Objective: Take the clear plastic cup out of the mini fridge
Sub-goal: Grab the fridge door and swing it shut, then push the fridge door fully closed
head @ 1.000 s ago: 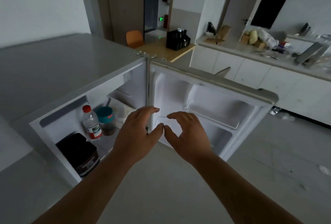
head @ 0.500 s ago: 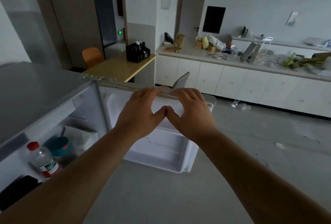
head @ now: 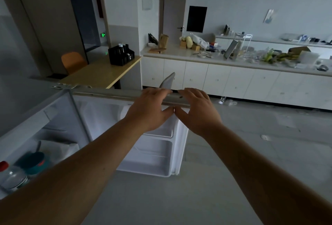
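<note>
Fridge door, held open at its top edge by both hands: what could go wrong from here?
Both hands, left hand and right hand, rest on the door, so neither is free for the cup. Pressing down on the door's top edge might strain the hinge. Inside, the red-capped bottle and teal-lidded jar crowd the front; a reach past them could tip one. No clear cup shows yet.

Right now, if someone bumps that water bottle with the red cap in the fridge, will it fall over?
Probably easily. The water bottle looks tall and narrow, so a nudge near its cap could tip it. It seems clear plastic, so likely light and unlikely to break. The teal-lidded jar right beside it might stop a fall that way.
</note>
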`<state>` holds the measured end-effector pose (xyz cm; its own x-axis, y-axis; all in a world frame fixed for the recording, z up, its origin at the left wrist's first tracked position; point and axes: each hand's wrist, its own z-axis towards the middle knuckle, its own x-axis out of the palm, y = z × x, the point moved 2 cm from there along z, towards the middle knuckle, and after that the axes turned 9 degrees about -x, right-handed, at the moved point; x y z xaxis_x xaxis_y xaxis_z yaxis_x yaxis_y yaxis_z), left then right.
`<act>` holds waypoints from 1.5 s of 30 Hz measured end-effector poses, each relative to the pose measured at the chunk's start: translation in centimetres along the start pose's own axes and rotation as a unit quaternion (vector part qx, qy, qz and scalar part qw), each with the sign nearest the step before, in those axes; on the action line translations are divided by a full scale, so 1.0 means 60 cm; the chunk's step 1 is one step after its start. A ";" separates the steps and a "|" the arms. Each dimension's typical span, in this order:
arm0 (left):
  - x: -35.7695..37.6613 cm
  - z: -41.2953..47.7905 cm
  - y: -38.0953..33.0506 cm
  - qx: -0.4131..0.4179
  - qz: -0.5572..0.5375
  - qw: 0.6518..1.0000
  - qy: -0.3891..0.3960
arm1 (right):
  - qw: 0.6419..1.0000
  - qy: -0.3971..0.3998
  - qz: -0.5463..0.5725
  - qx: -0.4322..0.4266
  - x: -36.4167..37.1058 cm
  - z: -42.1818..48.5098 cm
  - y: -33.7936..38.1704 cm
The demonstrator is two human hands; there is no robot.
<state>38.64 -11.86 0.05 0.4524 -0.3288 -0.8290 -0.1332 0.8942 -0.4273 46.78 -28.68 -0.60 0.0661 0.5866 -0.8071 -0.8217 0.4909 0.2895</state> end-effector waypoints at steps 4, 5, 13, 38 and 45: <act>0.018 0.006 -0.004 -0.014 0.006 1.000 0.017 | 1.000 0.017 0.010 0.015 0.011 -0.006 -0.016; 0.022 0.006 -0.005 -0.013 0.008 1.000 0.017 | 1.000 0.021 0.005 0.013 0.015 -0.007 -0.018; 0.030 0.001 -0.013 -0.010 0.071 0.997 -0.001 | 0.999 0.035 -0.021 0.003 0.024 -0.017 -0.018; -0.105 -0.130 0.058 -0.074 0.055 0.995 -0.032 | 0.940 0.086 0.182 -0.275 -0.005 -0.052 0.166; -0.148 -0.175 0.112 -0.142 0.066 0.987 -0.044 | 0.902 0.099 0.223 -0.357 0.030 -0.054 0.261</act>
<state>24.48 -6.14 0.77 0.4875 -0.1770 -0.8550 -0.4315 0.8024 -0.4121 32.18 -22.01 0.84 -0.4045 0.4622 -0.7892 -0.9017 -0.3454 0.2599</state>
